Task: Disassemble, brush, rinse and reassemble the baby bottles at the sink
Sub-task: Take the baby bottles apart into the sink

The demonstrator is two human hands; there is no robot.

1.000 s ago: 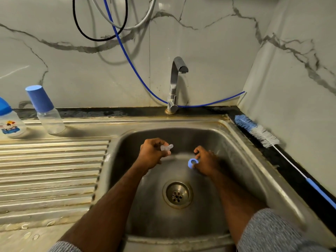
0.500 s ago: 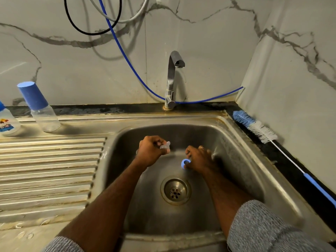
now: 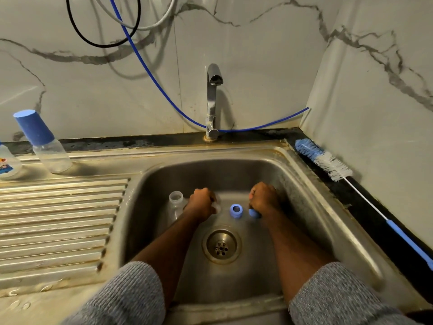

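Marble-veined wall panels behind, steel sink [image 3: 304,184] below, tap [image 3: 212,99] dry, no water running.

Head view, the only one. Both my hands are low in the basin. Left hand [image 3: 201,204]: fingers curled round something pale and clear at the fingertips, probably the teat; mostly hidden by my knuckles, so that is a guess. Right hand [image 3: 263,199]: fingers curled down over a blue piece [image 3: 254,213] poking out beneath; likely the cap, but I cannot make out its shape. Blue collar ring [image 3: 236,210] lies loose on the basin floor between my hands, just above the drain [image 3: 221,246]. Open clear bottle body [image 3: 175,205] rests in the basin just left of my left hand, neck up. Judgement: parts kept together in the basin so nothing rolls off and all sit under the tap for rinsing.

Two more bottles, one with a tall blue cap [image 3: 41,141] and one printed [image 3: 8,163], stand on the drainboard, still assembled, awaiting their turn. Bottle brush [image 3: 328,164] lies along the right counter edge, within reach, unused.

Against a second ago: the ring was pinched in my right fingers; now it is set down. The bottle body, then hidden, now shows. Left hand's teat stuck out plainly; now it is tucked in. Both hands have dropped lower.
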